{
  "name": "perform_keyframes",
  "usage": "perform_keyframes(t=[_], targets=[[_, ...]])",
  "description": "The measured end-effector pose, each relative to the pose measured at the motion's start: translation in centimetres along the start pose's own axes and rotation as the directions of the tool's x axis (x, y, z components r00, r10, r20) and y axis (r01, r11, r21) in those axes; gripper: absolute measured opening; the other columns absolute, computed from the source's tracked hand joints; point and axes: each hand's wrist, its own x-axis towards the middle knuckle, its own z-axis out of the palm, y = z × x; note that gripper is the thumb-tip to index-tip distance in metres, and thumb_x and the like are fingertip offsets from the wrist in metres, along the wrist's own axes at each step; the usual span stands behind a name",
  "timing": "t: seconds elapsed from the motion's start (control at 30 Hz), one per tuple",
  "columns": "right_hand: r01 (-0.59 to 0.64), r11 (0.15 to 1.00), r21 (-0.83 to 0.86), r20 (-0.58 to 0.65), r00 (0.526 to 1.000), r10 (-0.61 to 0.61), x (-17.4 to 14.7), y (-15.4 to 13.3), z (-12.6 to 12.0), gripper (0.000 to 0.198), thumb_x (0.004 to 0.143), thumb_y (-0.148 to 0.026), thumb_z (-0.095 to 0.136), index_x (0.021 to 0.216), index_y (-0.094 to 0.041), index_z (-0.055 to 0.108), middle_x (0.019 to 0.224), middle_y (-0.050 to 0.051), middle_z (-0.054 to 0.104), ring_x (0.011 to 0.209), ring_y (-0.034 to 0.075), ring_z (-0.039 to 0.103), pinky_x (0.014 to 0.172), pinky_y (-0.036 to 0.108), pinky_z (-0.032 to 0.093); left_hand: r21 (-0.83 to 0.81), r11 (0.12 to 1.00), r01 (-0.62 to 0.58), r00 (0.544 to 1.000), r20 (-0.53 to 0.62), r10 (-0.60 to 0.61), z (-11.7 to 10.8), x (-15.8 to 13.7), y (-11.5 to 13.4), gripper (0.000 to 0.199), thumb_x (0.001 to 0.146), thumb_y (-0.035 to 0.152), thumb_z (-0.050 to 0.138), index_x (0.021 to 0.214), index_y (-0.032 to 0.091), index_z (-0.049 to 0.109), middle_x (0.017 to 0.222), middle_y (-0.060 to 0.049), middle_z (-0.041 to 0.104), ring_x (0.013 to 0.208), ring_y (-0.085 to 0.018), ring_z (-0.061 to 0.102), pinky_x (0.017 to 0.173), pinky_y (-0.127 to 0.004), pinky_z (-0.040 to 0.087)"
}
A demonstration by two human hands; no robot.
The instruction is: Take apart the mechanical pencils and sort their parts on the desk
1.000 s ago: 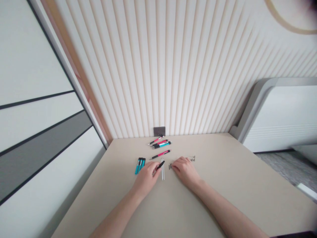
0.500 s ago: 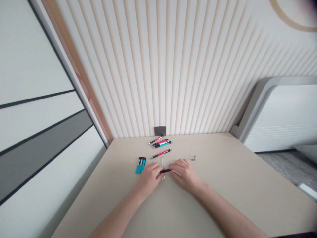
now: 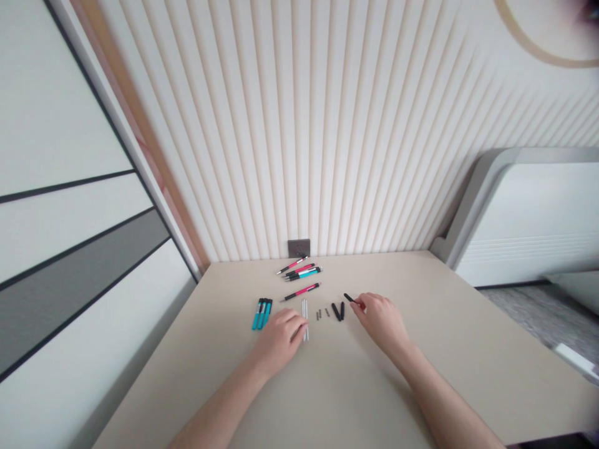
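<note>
My right hand (image 3: pixel 381 318) pinches a black pen grip section (image 3: pixel 349 299) and holds its far end out over the table, pointing left. Two similar black grip sections (image 3: pixel 337 312) lie in a V just left of it. My left hand (image 3: pixel 281 337) has its fingers curled together beside the thin white pen refills (image 3: pixel 305 312), partly covering them; whatever may be between the fingertips is hidden. Small grey springs (image 3: pixel 319 314) lie between the refills and the black sections. To the left of my left hand, several turquoise pen barrels (image 3: pixel 262 313) are lined up side by side.
A red-and-black pen (image 3: pixel 301 292) lies behind the refills. Farther back, more red pens (image 3: pixel 292 265) and a turquoise pen (image 3: pixel 306 274) sit close to a dark wall socket (image 3: pixel 299 247). The beige table (image 3: pixel 309 393) meets a ribbed wall (image 3: pixel 299 125).
My hands have moved apart. My right hand has gone right with a black grip section, uncovering the springs and two black sections; the small metal pieces on the right are now hidden.
</note>
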Motion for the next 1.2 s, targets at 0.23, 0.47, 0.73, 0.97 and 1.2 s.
perform_keyframes(t=[0.23, 0.47, 0.73, 0.97, 1.2], targets=[[-0.096, 0.991, -0.098, 0.128, 0.986, 0.108, -0.5, -1.1, 0.2, 0.030, 0.092, -0.037, 0.050, 0.072, -0.021, 0.065, 0.077, 0.006, 0.071, 0.073, 0.020, 0.066, 0.061, 0.027, 0.035, 0.011, 1.000, -0.008, 1.000, 0.025, 0.008, -0.1, 0.1, -0.1, 0.020, 0.095, 0.018, 0.047, 0.090, 0.020, 0.066, 0.086, -0.004, 0.064, 0.086, -0.018, 0.059, 0.080, -0.031, 0.047], [-0.088, 0.994, -0.068, 0.216, 0.971, 0.100, -0.7, -1.0, 0.5, 0.026, 0.089, -0.041, 0.054, 0.079, -0.022, 0.067, 0.085, 0.005, 0.072, 0.078, 0.021, 0.067, 0.064, 0.027, 0.038, 0.027, 1.000, -0.008, 0.999, 0.053, 0.007, -0.1, 0.0, 0.0, 0.019, 0.094, 0.018, 0.048, 0.091, 0.019, 0.067, 0.088, -0.004, 0.065, 0.087, -0.018, 0.060, 0.080, -0.031, 0.047], [-0.024, 1.000, 0.005, 0.172, 0.985, 0.023, -0.7, -0.5, 1.0, 0.020, 0.089, -0.035, 0.055, 0.082, -0.022, 0.069, 0.086, 0.007, 0.072, 0.079, 0.023, 0.067, 0.066, 0.029, 0.041, 0.019, 0.999, -0.034, 0.999, 0.038, 0.034, -0.4, 0.0, 0.1, 0.019, 0.093, 0.018, 0.049, 0.089, 0.021, 0.068, 0.085, -0.004, 0.066, 0.084, -0.018, 0.061, 0.076, -0.030, 0.049], [0.092, 0.996, 0.001, 0.135, 0.987, -0.091, 0.7, -0.7, 0.4, 0.020, 0.091, -0.026, 0.051, 0.086, -0.022, 0.070, 0.086, 0.006, 0.071, 0.080, 0.021, 0.066, 0.069, 0.028, 0.041, 0.092, 0.995, -0.035, 0.999, -0.018, 0.037, -1.7, 0.0, -1.0, 0.021, 0.094, 0.018, 0.047, 0.088, 0.021, 0.067, 0.085, -0.004, 0.065, 0.084, -0.018, 0.061, 0.079, -0.031, 0.048], [0.370, 0.929, 0.032, 0.227, 0.902, -0.367, 6.7, -4.6, 0.4, 0.025, 0.089, -0.017, 0.053, 0.108, -0.019, 0.068, 0.108, 0.009, 0.068, 0.104, 0.021, 0.060, 0.089, 0.029, 0.040, 0.175, 0.984, 0.023, 0.992, -0.124, -0.001, -3.3, -0.3, -3.3, 0.022, 0.095, 0.021, 0.045, 0.091, 0.020, 0.066, 0.085, -0.004, 0.065, 0.083, -0.019, 0.060, 0.079, -0.033, 0.047]])
